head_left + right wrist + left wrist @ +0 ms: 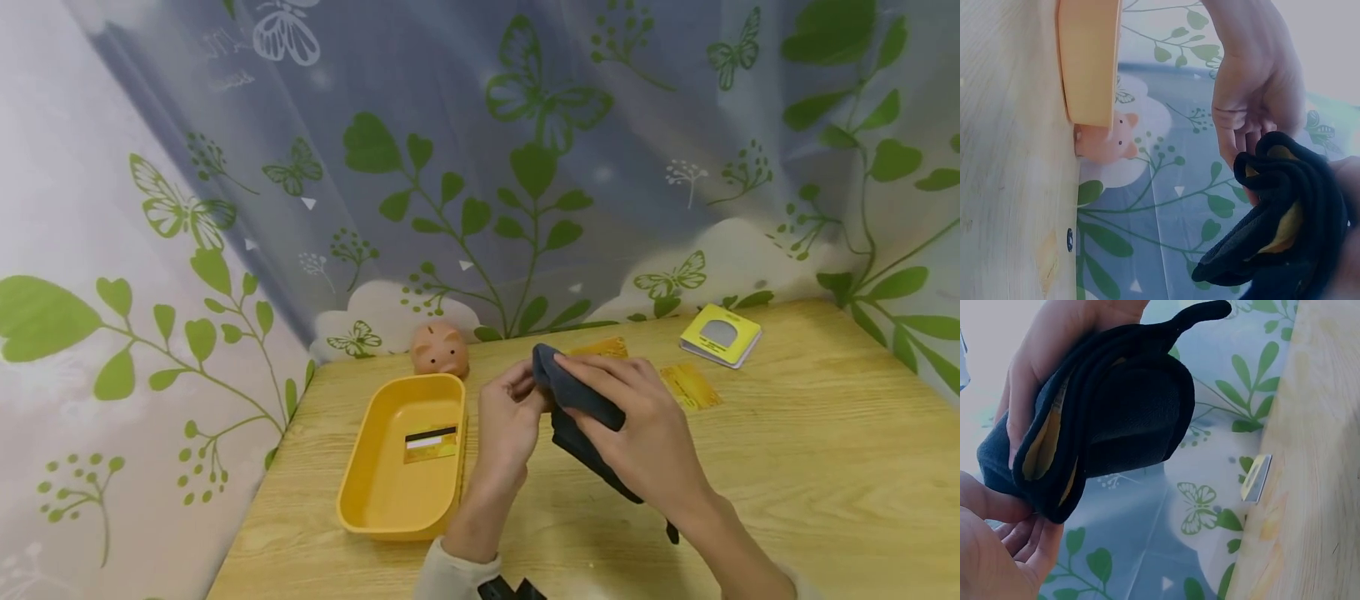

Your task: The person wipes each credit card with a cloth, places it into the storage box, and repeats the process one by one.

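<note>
Above the table, between both hands, is a dark fabric wallet (592,408), folded, with a strap at one end. Yellow shows inside its folds in both wrist views; whether that is lining or contents I cannot tell. My right hand (648,429) grips the wallet (1297,212) from the right, fingers over its upper side. At its left end, my left hand (510,421) pinches the edge between thumb and fingers. The left wrist view has the left hand (997,544) below the wallet (1135,412) and the right hand (1054,350) above.
Left of the hands stands a yellow tray (352,492) holding a card (431,444) with a black stripe. A pink piggy bank (440,350) sits behind it. Yellow cards (692,386) lie beyond the wallet, and a yellow-covered booklet (722,335) is at the back right.
</note>
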Demonstrator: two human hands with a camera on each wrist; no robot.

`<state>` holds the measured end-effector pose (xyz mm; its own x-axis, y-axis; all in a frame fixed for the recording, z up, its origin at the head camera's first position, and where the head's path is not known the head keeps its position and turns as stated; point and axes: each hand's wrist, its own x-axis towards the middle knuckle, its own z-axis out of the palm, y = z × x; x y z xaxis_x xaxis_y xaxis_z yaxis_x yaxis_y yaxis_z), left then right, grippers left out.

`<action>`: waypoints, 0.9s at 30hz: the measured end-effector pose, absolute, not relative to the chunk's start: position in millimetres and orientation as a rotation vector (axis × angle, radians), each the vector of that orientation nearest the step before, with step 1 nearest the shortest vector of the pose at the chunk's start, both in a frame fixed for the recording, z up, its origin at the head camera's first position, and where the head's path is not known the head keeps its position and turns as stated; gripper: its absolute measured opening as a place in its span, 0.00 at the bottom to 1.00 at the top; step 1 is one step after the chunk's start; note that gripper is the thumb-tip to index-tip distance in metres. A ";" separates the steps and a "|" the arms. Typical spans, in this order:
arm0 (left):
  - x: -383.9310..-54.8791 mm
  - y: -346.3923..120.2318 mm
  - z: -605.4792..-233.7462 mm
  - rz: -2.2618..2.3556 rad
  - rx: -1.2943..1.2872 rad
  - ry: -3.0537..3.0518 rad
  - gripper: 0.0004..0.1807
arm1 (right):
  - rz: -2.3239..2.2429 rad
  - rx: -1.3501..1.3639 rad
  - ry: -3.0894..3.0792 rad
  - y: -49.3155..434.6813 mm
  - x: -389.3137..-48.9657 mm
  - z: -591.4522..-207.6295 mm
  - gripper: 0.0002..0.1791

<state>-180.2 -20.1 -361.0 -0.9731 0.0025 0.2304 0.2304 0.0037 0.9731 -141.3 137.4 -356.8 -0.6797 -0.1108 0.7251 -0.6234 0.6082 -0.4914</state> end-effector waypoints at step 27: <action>-194.3 -43.0 -359.0 -2.162 -0.121 -1.946 0.11 | 1.056 0.451 -2.067 177.9 -148.4 -338.7 0.37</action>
<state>-194.3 -43.0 -359.0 -0.9701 -0.1151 0.2138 0.2247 -0.0917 0.9701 -148.4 177.9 -338.7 -0.6509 0.0274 0.7587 -0.5986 0.5961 -0.5351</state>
